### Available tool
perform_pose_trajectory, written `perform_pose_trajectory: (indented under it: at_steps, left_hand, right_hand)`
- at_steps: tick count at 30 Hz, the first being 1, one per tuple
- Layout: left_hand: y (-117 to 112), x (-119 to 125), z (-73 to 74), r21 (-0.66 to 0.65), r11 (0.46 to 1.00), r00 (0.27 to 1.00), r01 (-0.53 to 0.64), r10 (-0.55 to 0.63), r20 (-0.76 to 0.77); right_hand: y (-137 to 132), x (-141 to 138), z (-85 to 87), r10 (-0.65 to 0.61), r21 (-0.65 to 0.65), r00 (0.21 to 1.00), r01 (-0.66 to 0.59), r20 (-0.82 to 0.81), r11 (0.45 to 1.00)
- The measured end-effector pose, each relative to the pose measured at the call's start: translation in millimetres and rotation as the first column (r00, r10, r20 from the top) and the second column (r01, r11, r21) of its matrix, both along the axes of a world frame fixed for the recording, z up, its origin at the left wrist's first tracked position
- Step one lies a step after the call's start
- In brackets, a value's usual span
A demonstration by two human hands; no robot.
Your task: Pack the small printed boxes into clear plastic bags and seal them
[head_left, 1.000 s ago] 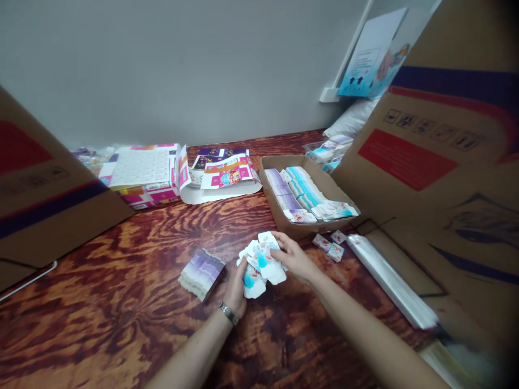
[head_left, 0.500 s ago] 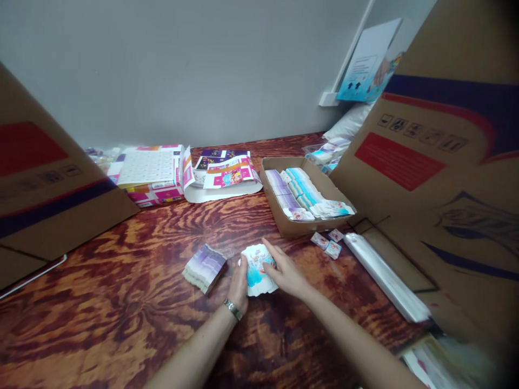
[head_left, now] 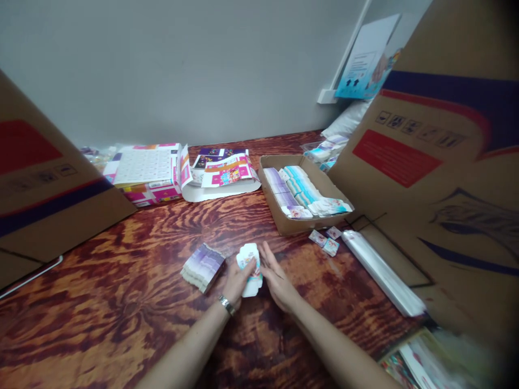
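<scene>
In my left hand point(head_left: 235, 285) is a small stack of white and blue printed cards point(head_left: 248, 253) with notched edges. The thumb lies across its front, and a metal watch circles that wrist. My right hand point(head_left: 279, 283) is held flat along the stack's right side, fingers stretched out; it appears to touch the edge. Left of my hands, a fanned stack of purple and white cards point(head_left: 203, 267) rests on the wooden table point(head_left: 162, 302).
An open cardboard box point(head_left: 284, 226) holds rows of purple and blue cards. Three small cards point(head_left: 324, 241) and a clear plastic bundle point(head_left: 381, 273) lie right of it. Pink printed sheets point(head_left: 227, 173) sit at the back. Large cartons point(head_left: 405, 210) stand on both sides.
My left thumb has moved over the front of the cards, and the stack looks narrower and squarer. My right hand has gone from gripping the cards to lying flat at their side.
</scene>
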State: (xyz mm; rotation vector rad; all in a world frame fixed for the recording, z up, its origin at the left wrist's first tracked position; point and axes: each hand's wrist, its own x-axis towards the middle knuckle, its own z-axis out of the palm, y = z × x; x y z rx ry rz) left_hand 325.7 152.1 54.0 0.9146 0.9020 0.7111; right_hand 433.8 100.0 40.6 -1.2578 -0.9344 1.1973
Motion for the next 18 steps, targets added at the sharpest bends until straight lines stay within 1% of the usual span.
perform_pose_trajectory:
  at_steps: [1, 2, 3, 4, 5, 6, 7, 8, 9, 10, 11, 12, 13, 15, 16, 18]
  left_hand:
    - [2.8, -3.7, 1.6, 0.076, 0.997, 0.996, 0.033, -0.026, -0.091]
    - [5.1, -7.1, 2.5, 0.199, 0.977, 0.977, 0.08, -0.037, -0.212]
    - [6.8, -10.1, 2.4, 0.364, 0.919, 0.936, 0.151, -0.015, -0.351]
    - [7.8, -12.2, 1.0, 0.509, 0.816, 0.868, 0.273, 0.018, -0.496]
    - [7.9, -13.4, -1.8, 0.594, 0.694, 0.776, 0.407, 0.081, -0.626]
    - [7.2, -13.7, -5.9, 0.612, 0.574, 0.671, 0.545, 0.139, -0.728]
    - [5.8, -13.1, -11.0, 0.592, 0.47, 0.571, 0.655, 0.205, -0.795]
    - [3.8, -12.1, -16.6, 0.549, 0.391, 0.481, 0.739, 0.264, -0.836]
    - [1.8, -10.8, -22.3, 0.502, 0.334, 0.409, 0.798, 0.311, -0.858]
    - [-0.2, -9.6, -27.6, 0.465, 0.297, 0.359, 0.834, 0.348, -0.866]
    - [-1.8, -8.6, -31.9, 0.439, 0.274, 0.326, 0.856, 0.372, -0.869]
    - [-2.9, -7.8, -35.0, 0.424, 0.262, 0.308, 0.867, 0.386, -0.87]
    - [-3.4, -7.3, -36.8, 0.415, 0.258, 0.298, 0.872, 0.391, -0.871]
    - [-3.3, -7.0, -37.1, 0.405, 0.261, 0.289, 0.876, 0.388, -0.875]
    - [-2.9, -7.0, -36.3, 0.403, 0.264, 0.288, 0.877, 0.384, -0.877]
    - [-2.0, -7.0, -34.7, 0.404, 0.271, 0.29, 0.874, 0.379, -0.879]
  right_hand:
    - [-1.5, 6.6, 1.7, -0.012, 0.005, 1.0, 0.012, 0.001, 1.0]
    - [-2.7, 16.1, 5.5, -0.026, 0.014, 0.998, 0.026, 0.05, 1.0]
    - [-3.2, 28.6, 11.6, -0.045, 0.033, 0.989, 0.041, 0.139, 0.999]
    - [-3.0, 44.1, 20.0, -0.071, 0.063, 0.963, 0.056, 0.26, 0.996]
    - [-2.1, 62.4, 30.5, -0.113, 0.11, 0.912, 0.076, 0.395, 0.991]
    - [-0.3, 83.3, 42.7, -0.174, 0.167, 0.832, 0.099, 0.527, 0.981]
    - [2.2, 106.4, 55.9, -0.23, 0.216, 0.729, 0.115, 0.644, 0.97]
    - [5.4, 131.0, 69.4, -0.303, 0.272, 0.613, 0.147, 0.729, 0.951]
    - [9.4, 156.3, 82.2, -0.345, 0.299, 0.497, 0.173, 0.796, 0.938]
    - [14.0, 181.5, 93.8, -0.342, 0.291, 0.393, 0.185, 0.853, 0.939]
    - [19.3, 205.7, 103.7, -0.308, 0.257, 0.312, 0.193, 0.899, 0.947]
    - [25.3, 228.0, 111.5, -0.251, 0.205, 0.25, 0.197, 0.935, 0.959]
    - [31.9, 247.9, 117.3, -0.152, 0.115, 0.206, 0.182, 0.967, 0.977]
    - [46.4, 279.4, 123.2, 0.045, -0.065, 0.163, 0.118, 0.986, 0.991]
    - [54.1, 291.1, 123.6, 0.135, -0.149, 0.163, 0.075, 0.977, 0.986]
    - [69.9, 308.8, 120.6, 0.298, -0.303, 0.2, -0.006, 0.934, 0.953]
